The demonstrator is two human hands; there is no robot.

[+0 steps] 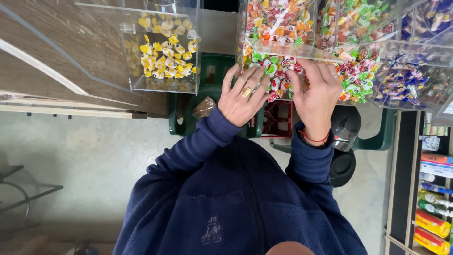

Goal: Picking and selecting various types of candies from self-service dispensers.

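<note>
Both hands rest open, holding nothing: left hand [243, 97] and right hand [317, 97] press a clear candy bin [264, 49]. Even pressure would probably steady it.

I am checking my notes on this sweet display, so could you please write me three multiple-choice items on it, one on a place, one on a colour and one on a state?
1. Where do both hands rest?
A. on the clear bin of mixed wrapped sweets
B. on the shelf of bottles
C. on the floor

2. What colour are the sweets in the separate bin to the left?
A. purple
B. yellow and white
C. black

3. How are the left hand's fingers?
A. clenched in a fist
B. hidden in a pocket
C. spread flat

Answers:
1 A, the left hand and right hand lie against the mixed-sweets bin.
2 B, the yellow-sweets bin shows it.
3 C, each finger lies apart.
</note>
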